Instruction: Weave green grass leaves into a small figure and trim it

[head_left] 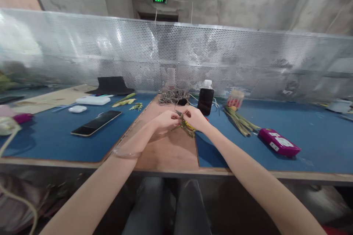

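My left hand [166, 119] and my right hand [196, 117] meet over the bare wooden strip of the table [165, 150]. Both are closed in a pinch on a small bundle of green and yellow stems [185, 126], which hangs between the fingertips and trails down to the right. A clear bangle [125, 152] sits on my left wrist. Just behind the hands lies a tangle of grey cord [173, 96], and a dark bottle with a white cap [205, 97] stands close to my right hand.
More green stalks [240, 122] and a magenta box [279, 142] lie on the blue mat at right, near a small red-and-white cup [235, 99]. At left are a phone [96, 123], a white earbud case [77, 109], a white flat case [93, 100] and leaf scraps [125, 100]. A perforated metal screen [176, 58] backs the table.
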`<state>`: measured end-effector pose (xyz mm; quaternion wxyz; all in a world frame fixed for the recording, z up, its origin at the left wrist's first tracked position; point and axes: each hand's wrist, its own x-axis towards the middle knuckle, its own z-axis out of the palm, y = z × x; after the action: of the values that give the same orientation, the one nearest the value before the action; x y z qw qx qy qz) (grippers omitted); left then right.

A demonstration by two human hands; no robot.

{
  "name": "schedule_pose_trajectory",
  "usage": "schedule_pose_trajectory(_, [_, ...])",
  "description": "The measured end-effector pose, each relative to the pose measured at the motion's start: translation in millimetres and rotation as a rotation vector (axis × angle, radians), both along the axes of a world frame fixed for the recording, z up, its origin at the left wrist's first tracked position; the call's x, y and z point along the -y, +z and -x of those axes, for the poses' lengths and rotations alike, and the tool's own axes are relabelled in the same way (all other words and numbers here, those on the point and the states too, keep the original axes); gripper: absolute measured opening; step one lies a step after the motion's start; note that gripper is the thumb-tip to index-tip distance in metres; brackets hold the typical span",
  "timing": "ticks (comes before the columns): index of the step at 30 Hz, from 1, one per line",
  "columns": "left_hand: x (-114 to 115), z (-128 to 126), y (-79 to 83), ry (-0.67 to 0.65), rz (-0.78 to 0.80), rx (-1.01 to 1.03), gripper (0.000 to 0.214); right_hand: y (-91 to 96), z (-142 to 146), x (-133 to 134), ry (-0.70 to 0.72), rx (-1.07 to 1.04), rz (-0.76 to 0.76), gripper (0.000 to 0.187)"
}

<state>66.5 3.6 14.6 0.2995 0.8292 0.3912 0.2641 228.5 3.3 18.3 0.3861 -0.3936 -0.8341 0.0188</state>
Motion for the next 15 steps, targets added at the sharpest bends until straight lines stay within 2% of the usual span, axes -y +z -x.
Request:
schedule_pose_trajectory(8, [-5.5,1.6,-4.4,-0.027,-0.016,0.012,0.030,-3.7,-3.0,-6.1,-0.026,0.043,-0.025,0.004])
schedule_pose_trajectory(15, [0.3,-1.2,-0.4,0.118,-0.120,-0.032,0.026,-0.7,-5.0,-2.4,-0.157,0.129,-0.042,0.005])
